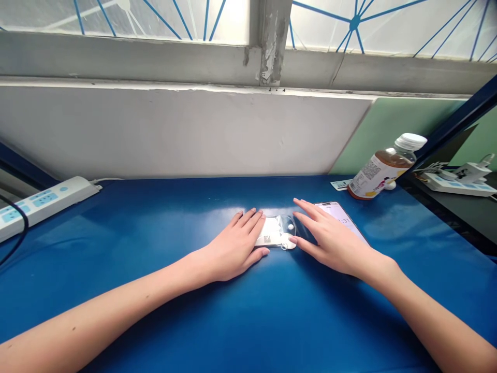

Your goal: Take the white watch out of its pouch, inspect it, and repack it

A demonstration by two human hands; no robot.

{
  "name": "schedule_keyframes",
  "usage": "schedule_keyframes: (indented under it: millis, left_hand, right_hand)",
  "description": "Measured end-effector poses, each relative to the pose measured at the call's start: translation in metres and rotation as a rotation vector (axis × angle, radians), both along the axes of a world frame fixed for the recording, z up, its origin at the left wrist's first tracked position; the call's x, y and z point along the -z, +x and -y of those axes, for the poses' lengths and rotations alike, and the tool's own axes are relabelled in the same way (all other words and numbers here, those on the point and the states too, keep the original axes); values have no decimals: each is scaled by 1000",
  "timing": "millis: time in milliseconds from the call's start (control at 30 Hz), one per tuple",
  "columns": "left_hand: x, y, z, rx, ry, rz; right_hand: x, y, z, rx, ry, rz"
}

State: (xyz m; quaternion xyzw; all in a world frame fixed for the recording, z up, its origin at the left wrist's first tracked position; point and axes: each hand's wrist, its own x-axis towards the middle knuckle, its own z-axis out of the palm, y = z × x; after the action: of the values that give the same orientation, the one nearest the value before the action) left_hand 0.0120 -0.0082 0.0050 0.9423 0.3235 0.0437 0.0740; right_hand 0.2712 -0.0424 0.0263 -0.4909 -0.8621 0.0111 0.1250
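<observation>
A small clear plastic pouch [273,231] with white contents lies on the blue table. Its transparent right end has a round snap, and a white round piece [287,241] with a tiny bead chain sits at its lower right corner. My left hand [237,248] rests flat over the pouch's left end, hiding that part, with the thumb along its near side. My right hand [330,235] is spread at the right end, index fingertip by the white piece; whether it touches is unclear. Under and behind that hand lies a phone [341,215] with a lit screen, partly covered.
A drink bottle with a white cap [388,166] stands at the back right, a small card [340,185] beside it. Power strips are at the left edge [46,202] and far right [458,184]. Behind the table [155,207] rise a white wall and windows.
</observation>
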Motion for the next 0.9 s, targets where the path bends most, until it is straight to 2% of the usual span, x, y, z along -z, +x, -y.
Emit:
schedule_keyframes:
  millis: [267,600,900]
  left_hand:
    - [2,-1,-1,-2,16,4]
    - [3,-1,-1,3,29,-11]
    - [1,-1,0,-10,23,-43]
  right_hand:
    - [-2,-10,6,-128,-71,-24]
    - [6,-20,5,-144,-17,-124]
    - [14,-22,4,-161,17,-128]
